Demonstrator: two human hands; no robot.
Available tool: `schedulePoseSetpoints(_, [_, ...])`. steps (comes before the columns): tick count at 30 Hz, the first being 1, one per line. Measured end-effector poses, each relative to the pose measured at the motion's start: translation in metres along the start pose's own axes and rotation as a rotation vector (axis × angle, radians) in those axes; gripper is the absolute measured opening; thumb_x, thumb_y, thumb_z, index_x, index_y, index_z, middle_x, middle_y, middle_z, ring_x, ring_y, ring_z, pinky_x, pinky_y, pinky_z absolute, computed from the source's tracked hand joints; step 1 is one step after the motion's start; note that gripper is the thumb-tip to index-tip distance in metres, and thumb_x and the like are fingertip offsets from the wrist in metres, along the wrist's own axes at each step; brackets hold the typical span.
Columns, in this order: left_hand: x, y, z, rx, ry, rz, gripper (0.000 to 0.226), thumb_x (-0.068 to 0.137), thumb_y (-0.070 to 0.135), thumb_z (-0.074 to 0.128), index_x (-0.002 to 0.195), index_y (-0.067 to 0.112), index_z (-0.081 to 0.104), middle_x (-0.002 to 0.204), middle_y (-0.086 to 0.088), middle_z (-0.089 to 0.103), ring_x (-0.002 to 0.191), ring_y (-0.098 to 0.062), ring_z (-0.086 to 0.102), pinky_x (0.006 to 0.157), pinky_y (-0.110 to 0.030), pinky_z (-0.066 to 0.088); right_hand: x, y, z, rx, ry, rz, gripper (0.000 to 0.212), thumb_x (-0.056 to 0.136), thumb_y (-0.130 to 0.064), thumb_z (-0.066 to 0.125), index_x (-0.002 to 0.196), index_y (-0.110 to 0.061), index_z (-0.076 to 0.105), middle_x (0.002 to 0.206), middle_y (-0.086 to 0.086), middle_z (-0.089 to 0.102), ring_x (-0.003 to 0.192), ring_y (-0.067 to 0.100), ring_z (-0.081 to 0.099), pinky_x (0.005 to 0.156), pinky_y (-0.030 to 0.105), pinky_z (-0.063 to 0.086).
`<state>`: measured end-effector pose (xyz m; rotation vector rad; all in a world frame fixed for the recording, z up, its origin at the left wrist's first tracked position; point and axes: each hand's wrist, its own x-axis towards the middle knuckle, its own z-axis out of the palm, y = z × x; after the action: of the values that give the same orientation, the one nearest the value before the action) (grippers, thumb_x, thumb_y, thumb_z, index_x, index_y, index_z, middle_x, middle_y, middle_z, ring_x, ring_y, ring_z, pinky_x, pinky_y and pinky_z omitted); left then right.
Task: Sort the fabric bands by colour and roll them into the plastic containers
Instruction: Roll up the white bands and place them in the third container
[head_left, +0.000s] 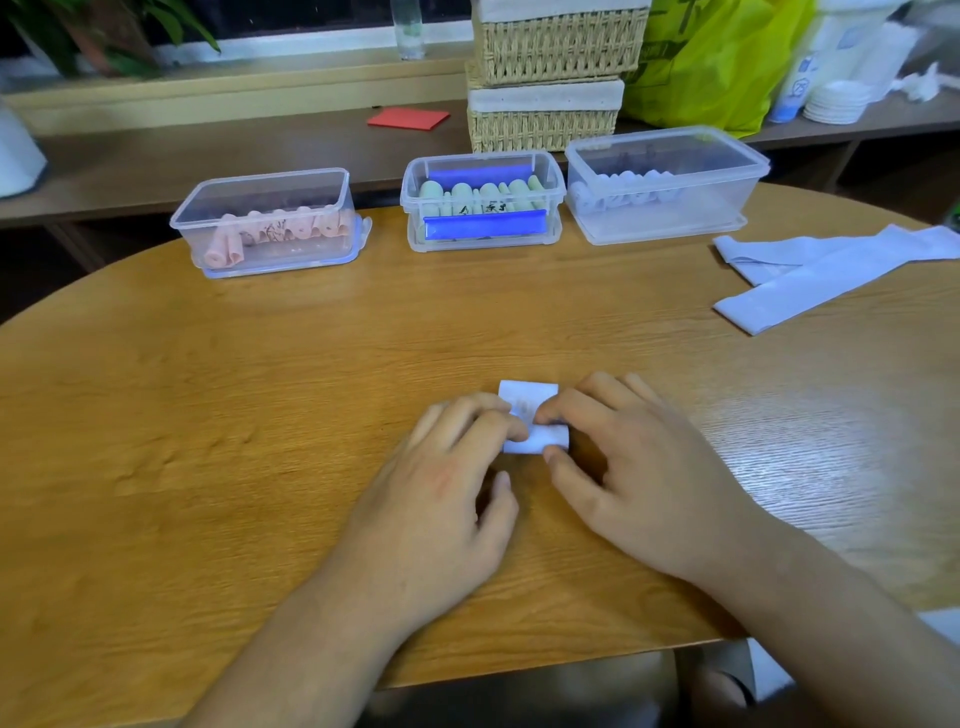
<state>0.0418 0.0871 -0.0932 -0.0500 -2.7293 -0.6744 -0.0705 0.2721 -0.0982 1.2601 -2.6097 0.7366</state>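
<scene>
Pale-blue band (537, 440) pinched by left hand (447, 483) and right hand (639, 467); two flat bands (831, 265), three containers (554, 210).

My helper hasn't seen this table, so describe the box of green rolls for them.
Past the far edge of the wooden table stand stacked wicker baskets. Directly before them, on the table, is the middle container of a row of three clear ones. It alone has blue clip flaps and pale green rolls.

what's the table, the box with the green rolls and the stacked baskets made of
Oval brown table: wood or wood-look laminate, slight sheen; grain lines show. Clear rectangular box of green rolls: glossy transparent plastic; contents show through. Stacked tan baskets: probably woven wicker or straw; weave visible.
</scene>
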Motion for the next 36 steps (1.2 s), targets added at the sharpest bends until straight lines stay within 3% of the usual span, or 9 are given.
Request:
schedulePoseSetpoints(7, [0.002,-0.003,0.002,0.053,-0.03,-0.022,0.05,0.096,0.027,0.057,0.146,0.029,0.052,0.146,0.018,0.046,0.14,-0.006,0.04,0.114,-0.034,0.042,0.001,0.003,-0.002,0.053,0.149,-0.024,0.013,0.096,-0.029,0.068,0.11,-0.029,0.068,0.107,-0.015,0.058,0.096,0.016,0.054,0.083,0.039,0.05])
schedulePoseSetpoints(11, [0.004,-0.003,0.003,0.093,-0.05,-0.033,0.059,0.097,0.033,0.05,0.157,0.029,0.045,0.155,0.015,0.042,0.145,-0.007,0.036,0.12,-0.031,0.035,0.001,0.003,0.001,-0.013,0.123,-0.067,0.015,0.095,-0.027,0.068,0.11,-0.03,0.07,0.111,-0.014,0.059,0.098,0.015,0.052,0.083,0.042,0.051])
schedulePoseSetpoints(16, [0.003,-0.002,0.002,0.044,-0.031,-0.049,0.062,0.096,0.025,0.059,0.156,0.028,0.041,0.156,0.017,0.04,0.145,-0.002,0.034,0.122,-0.023,0.029,0.004,0.004,0.004,-0.077,0.125,-0.049,0.021,0.091,-0.027,0.067,0.113,-0.028,0.067,0.114,-0.013,0.06,0.099,0.018,0.052,0.083,0.045,0.051])
schedulePoseSetpoints(25, [0.005,-0.004,0.006,0.015,0.011,-0.108,0.064,0.094,0.026,0.062,0.154,0.027,0.039,0.152,0.017,0.044,0.142,-0.004,0.037,0.121,-0.028,0.034,0.02,0.0,-0.003,-0.25,0.061,-0.045,0.03,0.092,-0.042,0.059,0.118,-0.029,0.065,0.12,-0.012,0.061,0.118,0.02,0.053,0.095,0.042,0.048])
schedulePoseSetpoints(30, [0.004,-0.006,0.006,0.014,0.061,-0.151,0.065,0.094,0.028,0.062,0.155,0.025,0.04,0.151,0.015,0.045,0.139,-0.006,0.04,0.119,-0.027,0.034,0.037,-0.007,0.003,-0.323,0.058,0.015,0.027,0.094,-0.05,0.052,0.107,-0.03,0.065,0.108,-0.012,0.063,0.11,0.02,0.056,0.085,0.039,0.047])
schedulePoseSetpoints(33, [0.004,-0.006,0.003,-0.054,0.126,-0.159,0.061,0.096,0.028,0.063,0.153,0.025,0.043,0.148,0.016,0.048,0.138,-0.005,0.042,0.118,-0.026,0.036,0.035,-0.008,0.001,-0.127,0.124,0.074,0.021,0.096,-0.049,0.057,0.105,-0.032,0.065,0.102,-0.016,0.061,0.103,0.014,0.053,0.083,0.036,0.046])
schedulePoseSetpoints(36, [0.004,-0.005,-0.001,-0.16,0.214,-0.143,0.053,0.099,0.032,0.061,0.15,0.024,0.047,0.144,0.016,0.052,0.138,-0.007,0.046,0.115,-0.026,0.037,0.031,-0.016,-0.006,0.428,0.106,0.229,0.01,0.099,-0.04,0.068,0.1,-0.031,0.072,0.097,-0.014,0.068,0.098,0.005,0.062,0.086,0.033,0.05])
